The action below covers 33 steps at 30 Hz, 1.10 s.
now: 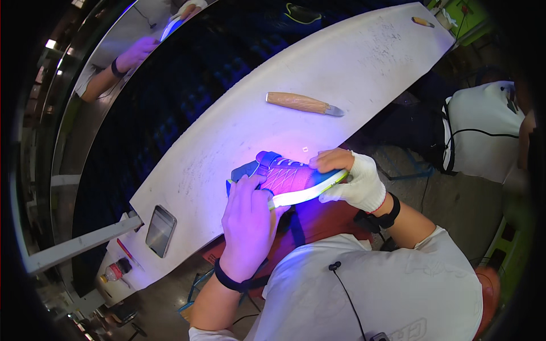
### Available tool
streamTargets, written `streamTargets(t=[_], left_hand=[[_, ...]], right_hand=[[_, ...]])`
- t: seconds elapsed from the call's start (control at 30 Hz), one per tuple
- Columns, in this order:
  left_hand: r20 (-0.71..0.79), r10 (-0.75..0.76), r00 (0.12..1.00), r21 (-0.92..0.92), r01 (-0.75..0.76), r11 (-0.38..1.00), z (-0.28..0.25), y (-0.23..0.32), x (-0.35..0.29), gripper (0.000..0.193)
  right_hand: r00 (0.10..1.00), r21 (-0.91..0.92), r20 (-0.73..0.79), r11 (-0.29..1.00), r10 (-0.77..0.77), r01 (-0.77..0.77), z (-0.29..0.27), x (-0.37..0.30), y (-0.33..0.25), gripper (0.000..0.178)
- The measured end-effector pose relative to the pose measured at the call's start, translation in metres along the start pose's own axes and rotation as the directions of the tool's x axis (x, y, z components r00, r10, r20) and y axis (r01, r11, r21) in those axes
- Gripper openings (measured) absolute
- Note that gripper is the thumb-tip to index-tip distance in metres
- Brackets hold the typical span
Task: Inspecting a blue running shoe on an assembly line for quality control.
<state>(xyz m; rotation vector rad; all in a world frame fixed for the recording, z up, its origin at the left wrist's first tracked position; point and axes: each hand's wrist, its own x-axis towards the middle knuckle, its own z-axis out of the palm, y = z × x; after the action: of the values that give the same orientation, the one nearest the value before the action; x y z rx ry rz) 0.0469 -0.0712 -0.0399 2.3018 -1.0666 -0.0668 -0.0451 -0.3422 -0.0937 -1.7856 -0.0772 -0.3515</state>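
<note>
A sneaker (290, 177) with a pink and blue upper, pale laces and a brightly glowing white sole is held over the near edge of the white table, in violet light. My bare left hand (247, 219) is closed around its heel end, the fingers over the collar. At the toe end, my right hand (355, 182), in a white fingerless glove, grips the shoe from above and below. Beyond the shoe lies a knife (301, 104) with a wooden handle, its short blade pointing right. The shoe's underside is mostly hidden.
On the curved white table (227, 131) lie a phone (161, 231), a red pen (128, 251), a bottle (116, 270) and a small wooden-handled tool (422, 22). Past its far edge runs a dark surface bearing a shoe (303, 13). A metal bar (85, 241) juts in at left.
</note>
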Motion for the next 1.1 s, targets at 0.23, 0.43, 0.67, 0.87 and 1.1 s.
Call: streamTargets(t=[0.23,0.43,0.67,0.87,1.1], left_hand=[[-0.07,0.038,0.997,0.081,-0.032,0.996,0.007,0.006,0.0,0.043],[-0.142,-0.107,0.984,-0.269,0.066,0.961,-0.016,-0.041,-0.026,0.062],[-0.283,-0.021,0.959,-0.315,-0.072,0.946,-0.113,-0.045,-0.045,0.089],[-0.352,-0.183,0.918,-0.377,0.039,0.925,-0.113,0.004,-0.028,0.086],[-0.071,-0.342,0.937,-0.316,0.304,0.899,-0.115,-0.018,-0.043,0.084]], right_hand=[[0.991,-0.186,-0.036,0.975,-0.13,0.122,0.006,-0.002,-0.01,0.029],[0.961,-0.435,0.24,0.869,-0.14,0.235,-0.012,0.039,-0.001,0.059],[0.914,0.343,0.257,0.855,0.314,-0.39,0.07,0.074,-0.004,0.086],[0.855,0.172,0.388,0.938,-0.345,0.3,0.104,0.131,-0.105,0.083],[0.927,0.612,0.321,0.789,-0.192,-0.049,0.141,0.134,-0.095,0.036]])
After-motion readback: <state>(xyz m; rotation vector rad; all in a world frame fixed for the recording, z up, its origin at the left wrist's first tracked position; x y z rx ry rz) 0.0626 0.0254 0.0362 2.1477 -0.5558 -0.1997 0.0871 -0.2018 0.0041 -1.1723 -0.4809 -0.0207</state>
